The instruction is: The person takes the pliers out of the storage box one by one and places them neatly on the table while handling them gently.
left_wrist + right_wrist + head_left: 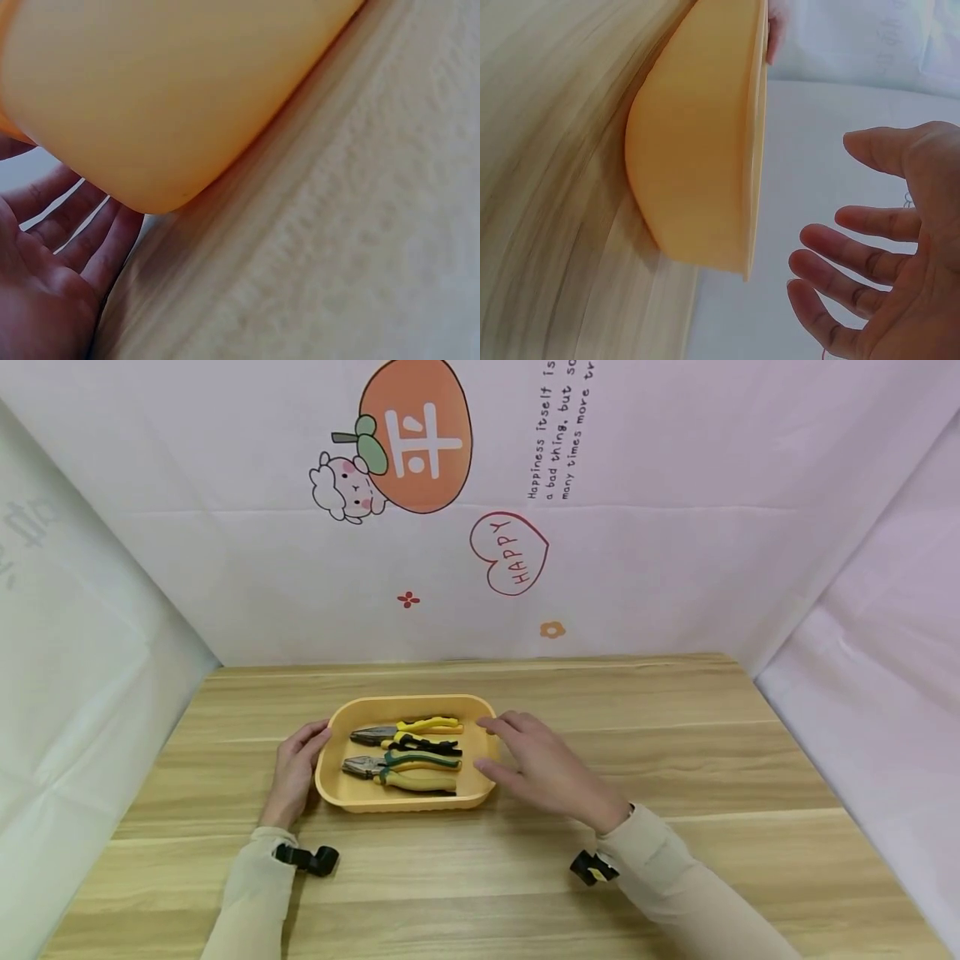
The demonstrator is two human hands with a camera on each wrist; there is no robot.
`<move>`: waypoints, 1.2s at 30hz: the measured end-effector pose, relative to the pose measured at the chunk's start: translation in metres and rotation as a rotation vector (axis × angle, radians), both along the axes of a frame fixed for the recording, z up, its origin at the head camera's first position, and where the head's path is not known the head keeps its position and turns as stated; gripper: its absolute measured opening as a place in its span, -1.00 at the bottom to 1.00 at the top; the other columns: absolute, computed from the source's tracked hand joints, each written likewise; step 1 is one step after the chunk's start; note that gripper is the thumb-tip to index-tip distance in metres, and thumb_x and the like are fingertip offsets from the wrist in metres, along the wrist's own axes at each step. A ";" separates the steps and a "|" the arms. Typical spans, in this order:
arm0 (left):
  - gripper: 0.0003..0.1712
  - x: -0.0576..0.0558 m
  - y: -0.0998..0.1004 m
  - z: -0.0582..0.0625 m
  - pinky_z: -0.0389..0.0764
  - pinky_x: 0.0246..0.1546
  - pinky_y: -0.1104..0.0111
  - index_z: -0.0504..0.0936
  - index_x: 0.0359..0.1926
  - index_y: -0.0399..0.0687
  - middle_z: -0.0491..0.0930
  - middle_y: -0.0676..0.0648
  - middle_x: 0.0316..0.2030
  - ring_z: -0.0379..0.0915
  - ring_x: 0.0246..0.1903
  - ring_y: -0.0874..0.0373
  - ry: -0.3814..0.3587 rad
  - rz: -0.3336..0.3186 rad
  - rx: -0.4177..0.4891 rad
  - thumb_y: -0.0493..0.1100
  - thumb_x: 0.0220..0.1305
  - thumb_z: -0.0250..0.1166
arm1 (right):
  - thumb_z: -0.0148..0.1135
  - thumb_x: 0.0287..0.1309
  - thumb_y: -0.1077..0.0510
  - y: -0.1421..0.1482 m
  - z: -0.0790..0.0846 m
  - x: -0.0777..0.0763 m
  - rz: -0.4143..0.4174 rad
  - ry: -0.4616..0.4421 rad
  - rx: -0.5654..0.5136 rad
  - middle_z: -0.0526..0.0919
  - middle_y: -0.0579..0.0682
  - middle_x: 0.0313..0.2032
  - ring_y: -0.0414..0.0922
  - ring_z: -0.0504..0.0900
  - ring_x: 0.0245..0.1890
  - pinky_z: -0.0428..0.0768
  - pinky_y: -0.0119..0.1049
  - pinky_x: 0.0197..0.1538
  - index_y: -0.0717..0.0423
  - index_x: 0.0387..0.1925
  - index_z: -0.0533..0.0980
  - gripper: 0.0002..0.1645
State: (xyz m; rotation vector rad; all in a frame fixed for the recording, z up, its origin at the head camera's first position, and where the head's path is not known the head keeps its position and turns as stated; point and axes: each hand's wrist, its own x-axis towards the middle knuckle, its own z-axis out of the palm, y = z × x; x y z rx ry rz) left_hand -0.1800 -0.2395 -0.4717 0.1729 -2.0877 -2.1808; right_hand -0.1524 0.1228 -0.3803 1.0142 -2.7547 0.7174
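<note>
A yellow plastic basket (pixel 405 803) stands on the table, holding two pairs of pliers side by side. The pliers with yellow-and-black handles (pixel 375 735) lie toward the back, and those with green-and-yellow handles (pixel 365 766) lie in front; their heads point left. My left hand (pixel 292 768) touches the basket's left end, its fingers extended along the outer wall and the tips partly hidden in the left wrist view. Over the right end hovers my right hand (pixel 543 768), fingers spread. A gap separates it from the rim in the right wrist view, with nothing between thumb and fingers.
The wooden table (pixel 675 760) meets a white printed cloth (pixel 637 585) at its back edge. More white cloth hangs along both sides. Each wrist carries a black camera mount, one at the left cuff (pixel 307 858) and one at the right cuff (pixel 592 867).
</note>
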 end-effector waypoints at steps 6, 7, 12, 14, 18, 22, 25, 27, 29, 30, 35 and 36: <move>-0.48 0.000 -0.001 -0.002 0.64 -0.07 0.52 0.41 0.26 -0.57 0.64 0.16 -0.12 0.62 -0.11 0.31 -0.002 -0.005 0.001 -0.17 0.55 0.13 | 0.27 0.38 -0.13 -0.016 0.001 -0.004 0.034 -0.031 0.024 0.59 0.06 0.14 -0.02 0.55 0.14 0.56 -0.07 0.21 0.16 0.32 0.47 -0.36; -0.48 0.000 -0.001 -0.002 0.64 -0.07 0.52 0.41 0.26 -0.57 0.64 0.16 -0.12 0.62 -0.11 0.31 -0.001 -0.005 0.000 -0.16 0.55 0.13 | 0.27 0.38 -0.13 -0.019 0.001 -0.005 0.038 -0.042 0.031 0.58 0.07 0.16 -0.01 0.54 0.16 0.54 -0.06 0.22 0.15 0.32 0.46 -0.35; -0.50 0.000 -0.001 -0.001 0.64 -0.07 0.52 0.42 0.24 -0.58 0.64 0.16 -0.13 0.62 -0.12 0.31 0.003 0.002 0.017 -0.17 0.55 0.14 | 0.24 0.40 -0.17 -0.032 0.003 -0.010 0.059 -0.084 0.072 0.55 0.07 0.21 -0.01 0.53 0.18 0.52 -0.07 0.26 0.13 0.35 0.45 -0.33; -0.50 0.000 0.000 0.000 0.64 -0.07 0.51 0.42 0.24 -0.58 0.65 0.17 -0.14 0.62 -0.12 0.32 0.003 0.005 0.020 -0.18 0.55 0.13 | 0.25 0.38 -0.16 -0.038 0.004 -0.011 0.067 -0.100 0.080 0.53 0.06 0.23 -0.01 0.52 0.20 0.51 -0.08 0.27 0.10 0.36 0.44 -0.33; -0.50 0.000 -0.001 -0.001 0.64 -0.08 0.52 0.42 0.25 -0.57 0.65 0.18 -0.14 0.63 -0.13 0.32 0.004 0.004 0.017 -0.18 0.55 0.13 | 0.28 0.37 -0.14 -0.047 0.003 -0.014 0.083 -0.124 0.092 0.52 0.04 0.24 -0.04 0.52 0.19 0.53 -0.10 0.25 0.07 0.37 0.44 -0.33; -0.50 -0.002 -0.001 -0.002 0.66 -0.10 0.50 0.42 0.25 -0.57 0.66 0.16 -0.15 0.65 -0.15 0.31 -0.001 0.005 0.035 -0.19 0.54 0.15 | 0.29 0.37 -0.14 -0.056 0.002 -0.017 0.105 -0.141 0.106 0.55 0.03 0.19 -0.07 0.53 0.13 0.57 -0.14 0.18 0.10 0.37 0.44 -0.32; -0.50 -0.002 -0.001 -0.001 0.67 -0.11 0.49 0.42 0.25 -0.57 0.67 0.16 -0.16 0.66 -0.16 0.31 -0.003 0.004 0.045 -0.19 0.54 0.15 | 0.28 0.37 -0.14 -0.062 0.000 -0.020 0.116 -0.155 0.132 0.53 0.04 0.22 -0.05 0.52 0.17 0.56 -0.13 0.20 0.10 0.38 0.43 -0.32; -0.51 -0.001 -0.002 -0.001 0.67 -0.11 0.49 0.43 0.25 -0.57 0.67 0.15 -0.16 0.67 -0.16 0.31 0.000 0.003 0.046 -0.20 0.54 0.14 | 0.28 0.37 -0.14 -0.066 0.000 -0.022 0.121 -0.166 0.146 0.53 0.06 0.24 -0.02 0.51 0.20 0.53 -0.11 0.24 0.10 0.37 0.44 -0.32; -0.52 -0.001 -0.002 -0.001 0.67 -0.11 0.49 0.44 0.24 -0.56 0.67 0.15 -0.16 0.67 -0.16 0.31 0.003 0.005 0.048 -0.20 0.54 0.14 | 0.28 0.37 -0.14 -0.070 -0.002 -0.023 0.123 -0.176 0.158 0.52 0.07 0.26 0.00 0.49 0.24 0.49 -0.09 0.29 0.09 0.36 0.45 -0.33; -0.53 -0.001 -0.002 -0.001 0.67 -0.11 0.49 0.44 0.23 -0.56 0.67 0.15 -0.16 0.67 -0.16 0.30 0.005 0.006 0.051 -0.21 0.53 0.14 | 0.28 0.36 -0.14 -0.072 -0.002 -0.024 0.125 -0.183 0.162 0.52 0.08 0.26 0.01 0.48 0.25 0.48 -0.08 0.30 0.09 0.36 0.45 -0.33; -0.57 0.000 -0.002 -0.001 0.67 -0.11 0.49 0.49 0.20 -0.54 0.67 0.13 -0.16 0.67 -0.16 0.30 0.007 0.005 0.064 -0.23 0.53 0.15 | 0.32 0.33 -0.15 -0.080 -0.006 -0.027 0.126 -0.214 0.177 0.51 0.09 0.28 0.04 0.46 0.29 0.42 -0.02 0.34 0.09 0.34 0.47 -0.32; -0.58 0.000 -0.002 -0.001 0.67 -0.11 0.49 0.50 0.19 -0.54 0.67 0.13 -0.16 0.67 -0.17 0.30 0.007 0.007 0.066 -0.23 0.53 0.15 | 0.33 0.32 -0.16 -0.081 -0.007 -0.027 0.125 -0.218 0.181 0.50 0.09 0.29 0.04 0.45 0.29 0.42 -0.01 0.35 0.09 0.34 0.47 -0.31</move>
